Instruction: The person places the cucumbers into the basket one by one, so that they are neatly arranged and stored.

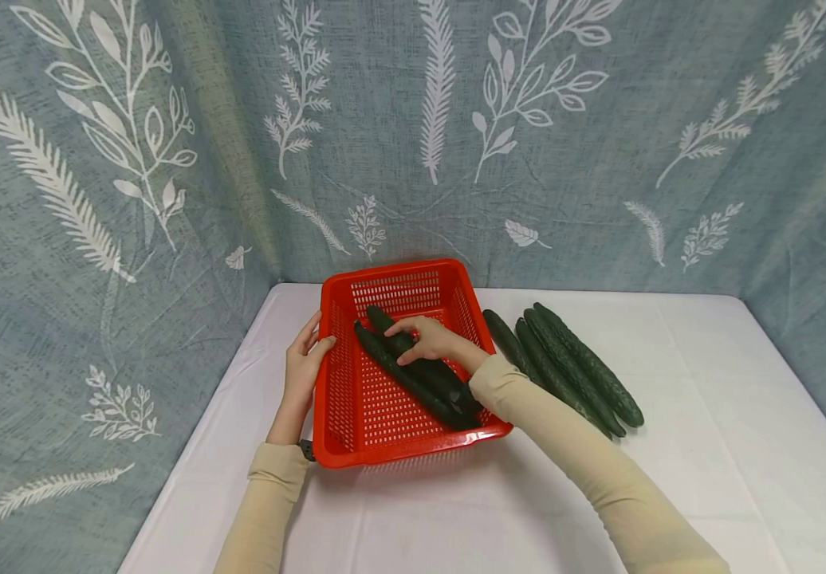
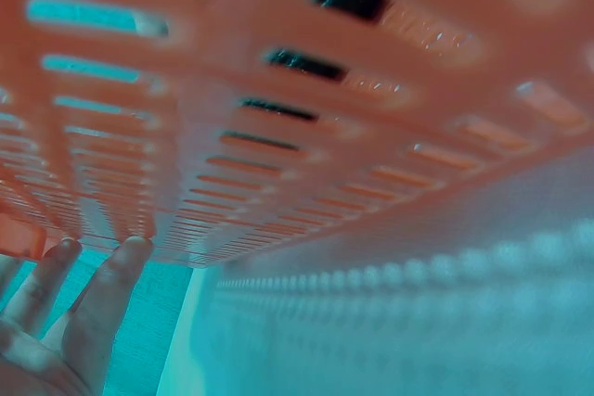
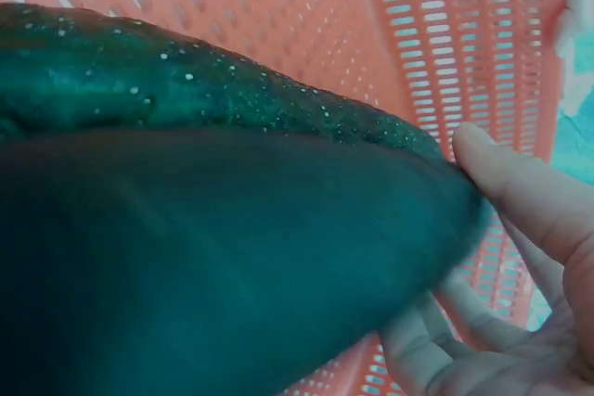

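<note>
A red perforated plastic basket (image 1: 384, 456) stands at the back of the table, slightly turned. My left hand (image 1: 303, 367) holds its left side, thumb at the rim and fingers along the outer wall. In the left wrist view, fingertips (image 2: 132, 252) touch that wall from outside. Inside the basket my right hand (image 1: 430, 339) grips a dark green cucumber (image 3: 232, 248) from above, thumb on one side near the tip and fingers on the other. A second cucumber (image 1: 409, 383) lies alongside it on the basket floor.
Several more cucumbers (image 1: 592, 367) lie side by side on the white tablecloth (image 1: 707, 399), just right of the basket. The right forearm crosses over the basket's right rim. A grey-blue curtain (image 1: 399, 159) with white leaf prints hangs behind the table and on both sides.
</note>
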{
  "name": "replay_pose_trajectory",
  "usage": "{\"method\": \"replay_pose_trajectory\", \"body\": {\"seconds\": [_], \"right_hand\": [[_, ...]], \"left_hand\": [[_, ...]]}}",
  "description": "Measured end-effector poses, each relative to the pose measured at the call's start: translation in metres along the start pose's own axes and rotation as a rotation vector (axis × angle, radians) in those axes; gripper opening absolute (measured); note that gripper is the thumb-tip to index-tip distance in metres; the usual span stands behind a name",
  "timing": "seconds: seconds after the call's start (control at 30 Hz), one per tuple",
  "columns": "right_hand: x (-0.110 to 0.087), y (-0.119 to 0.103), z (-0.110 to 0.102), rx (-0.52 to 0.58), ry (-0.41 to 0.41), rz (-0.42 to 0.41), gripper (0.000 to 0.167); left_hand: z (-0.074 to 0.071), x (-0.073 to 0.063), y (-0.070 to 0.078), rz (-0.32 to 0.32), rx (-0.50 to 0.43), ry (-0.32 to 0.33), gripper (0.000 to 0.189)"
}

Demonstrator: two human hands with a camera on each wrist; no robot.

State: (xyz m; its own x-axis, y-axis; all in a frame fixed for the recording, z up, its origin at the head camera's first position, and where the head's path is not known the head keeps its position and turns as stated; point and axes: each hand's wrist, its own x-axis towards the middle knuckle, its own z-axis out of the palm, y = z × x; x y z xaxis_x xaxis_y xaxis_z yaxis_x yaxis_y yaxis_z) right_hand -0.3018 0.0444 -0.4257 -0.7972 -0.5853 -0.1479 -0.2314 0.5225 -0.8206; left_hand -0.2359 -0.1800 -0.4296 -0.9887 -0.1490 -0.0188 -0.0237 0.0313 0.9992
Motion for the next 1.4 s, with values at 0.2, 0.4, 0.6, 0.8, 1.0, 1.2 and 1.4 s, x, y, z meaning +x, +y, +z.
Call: {"method": "replay_pose_trajectory", "body": {"seconds": [0.2, 0.4, 0.6, 0.8, 1.0, 1.2, 1.4], "right_hand": [[-0.003, -0.001, -0.007, 0.128, 0.026, 0.041, 0.052], [-0.005, 0.001, -0.013, 0.133, 0.029, 0.031, 0.051], [-0.009, -0.003, -0.02, 0.126, 0.019, 0.013, 0.051], [-0.014, -0.004, -0.027, 0.158, -0.001, -0.006, 0.054], [-0.021, -0.009, -0.033, 0.185, -0.015, -0.017, 0.057], [-0.026, -0.008, -0.041, 0.219, -0.016, -0.073, 0.059], [-0.034, -0.006, -0.05, 0.216, 0.005, -0.137, 0.061]], "left_hand": [[-0.003, 0.009, -0.012, 0.007, -0.033, -0.005, 0.054], [-0.004, 0.016, -0.024, 0.033, -0.021, 0.005, 0.052], [-0.003, 0.016, -0.026, 0.031, 0.001, 0.022, 0.052], [-0.004, 0.016, -0.026, 0.02, 0.008, 0.027, 0.052], [-0.005, 0.015, -0.025, 0.008, 0.008, 0.02, 0.052], [-0.004, 0.008, -0.014, -0.002, -0.008, 0.0, 0.054], [-0.002, 0.001, -0.003, -0.001, 0.014, -0.006, 0.054]]}}
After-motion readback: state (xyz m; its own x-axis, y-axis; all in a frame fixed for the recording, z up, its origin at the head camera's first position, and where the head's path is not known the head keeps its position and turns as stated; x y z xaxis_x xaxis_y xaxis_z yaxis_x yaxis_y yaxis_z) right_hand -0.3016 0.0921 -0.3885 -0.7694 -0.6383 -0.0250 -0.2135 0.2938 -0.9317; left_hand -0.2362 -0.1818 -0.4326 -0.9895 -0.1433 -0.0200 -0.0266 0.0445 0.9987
